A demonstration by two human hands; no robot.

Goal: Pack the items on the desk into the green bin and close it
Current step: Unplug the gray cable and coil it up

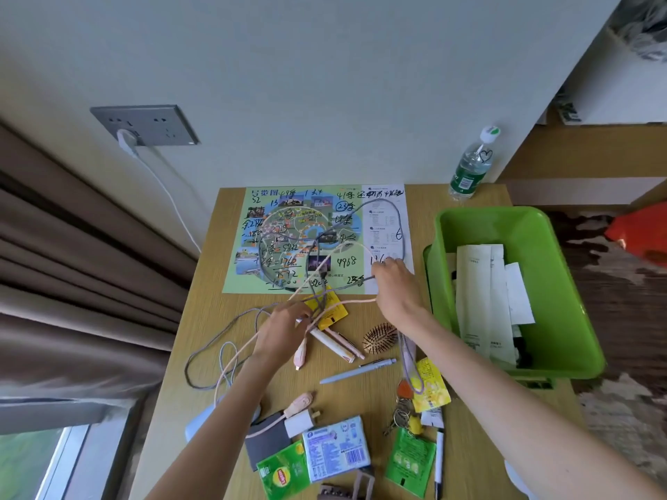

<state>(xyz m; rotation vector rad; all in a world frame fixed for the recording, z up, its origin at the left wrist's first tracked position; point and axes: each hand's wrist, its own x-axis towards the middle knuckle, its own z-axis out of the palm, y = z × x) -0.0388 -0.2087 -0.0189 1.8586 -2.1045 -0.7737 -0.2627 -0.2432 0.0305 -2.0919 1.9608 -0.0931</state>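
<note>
The left hand (288, 321) is closed around a bundle of thin cables above the wooden desk (202, 319), whose top shows a fine pale grain. From this grip a grey braided cable (202, 355) hangs in wide loose loops to the left, and a smooth pink cable (355, 301) runs to the right toward the other hand; its rounded pink plug (300, 355) dangles just below the left fingers. Behind both hands lies a flat printed paper map (314, 229), covered with black handwritten numbers. Just right of the left grip are a yellow sachet (334, 315), and below it two slim pink-and-white pens (339, 346) lying crossed. The right hand (395, 286) pinches the cables between its fingertips, holding the grey and pink loops up over the map. Below this hand lie an oval wooden hairbrush (379, 337) with many pins and a pale blue pen (357, 371). To the right of the right hand stands the green bin (563, 283), a glossy rectangular plastic tub, open, with folded white papers (483, 301) inside. Its lid seems to lie under it, but I cannot tell for sure.
</note>
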